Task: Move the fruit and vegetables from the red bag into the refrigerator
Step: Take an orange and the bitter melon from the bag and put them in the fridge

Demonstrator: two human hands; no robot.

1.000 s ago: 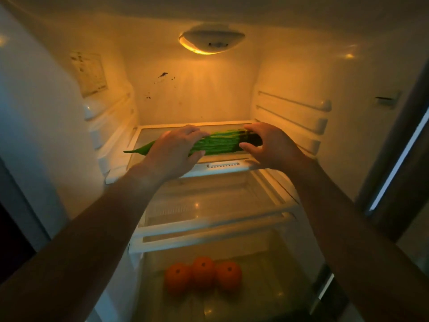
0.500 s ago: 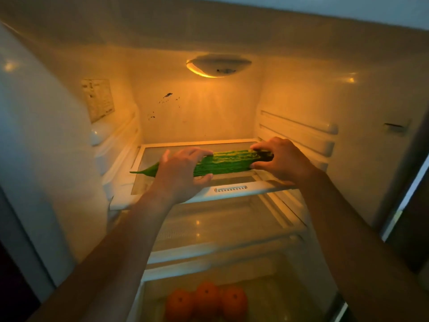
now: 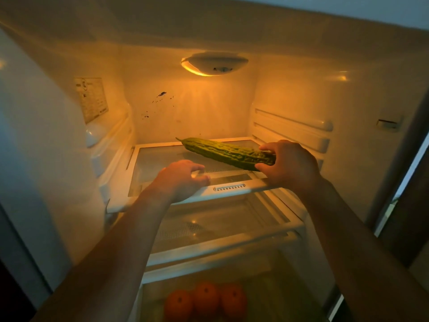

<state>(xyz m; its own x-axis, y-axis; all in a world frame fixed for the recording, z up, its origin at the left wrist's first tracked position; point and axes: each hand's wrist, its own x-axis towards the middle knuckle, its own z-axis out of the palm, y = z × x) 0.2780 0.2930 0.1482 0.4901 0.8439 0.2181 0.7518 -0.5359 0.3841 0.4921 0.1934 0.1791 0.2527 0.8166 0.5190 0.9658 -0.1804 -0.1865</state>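
Since a moment ago the left hand (image 3: 183, 180) has let go of the bitter gourd (image 3: 228, 154) and dropped down to the front lip of the top shelf (image 3: 162, 159), where it sits loose with curled fingers and holds nothing. Now only the right hand (image 3: 290, 166) has the gourd, pinching its fat end between thumb and fingers. The gourd has swung too: before, it lay side to side between both hands, and now its thin stem tip points off to about 10 o'clock, toward the back wall of the refrigerator (image 3: 197, 108). From the right hand, the whole length of the gourd runs away to the left and deeper in. It looks like it is just above the glass, maybe with its low side close to touching, but I cannot tell for sure. The shelf under it is bare, with lots of room at 9 o'clock and at 12 o'clock. The tight side is at 3 o'clock, where the right hand is near the ribbed side wall. I think the next move is just to lower the fat end and open the fingers. The right hand is the one to do it, since the left is off to the side at about 8 o'clock from the gourd. Down low at 6 o'clock, three oranges (image 3: 205, 300) already sit in the bottom drawer. The red bag is not in sight.
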